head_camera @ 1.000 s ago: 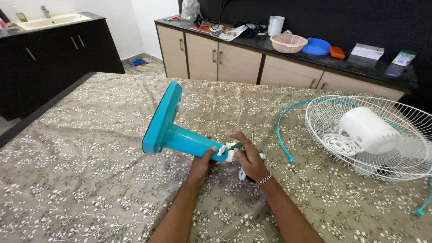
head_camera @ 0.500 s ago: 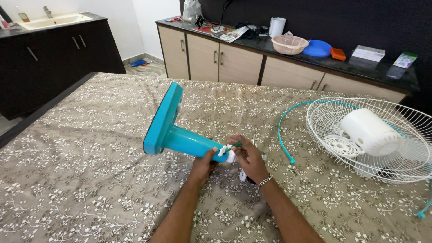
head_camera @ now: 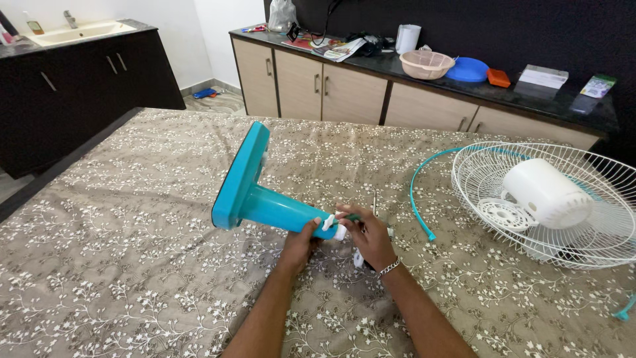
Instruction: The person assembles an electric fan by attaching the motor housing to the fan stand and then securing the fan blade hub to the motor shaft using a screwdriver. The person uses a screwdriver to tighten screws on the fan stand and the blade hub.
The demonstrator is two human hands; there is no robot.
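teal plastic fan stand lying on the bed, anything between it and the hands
Nothing visible. The left hand already grips the teal plastic fan stand at its narrow end, and the right hand holds a small green-handled tool against the white fitting there.

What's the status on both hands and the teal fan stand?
Left hand grips teal fan stand at its neck. Right hand pinches small green tool at the white fitting. Stand lies tipped on patterned table; nothing blocking.

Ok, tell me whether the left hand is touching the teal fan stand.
Touching. The head view shows the left hand gripping the narrow end of the teal fan stand, its thumb lying on top of the neck with no gap.
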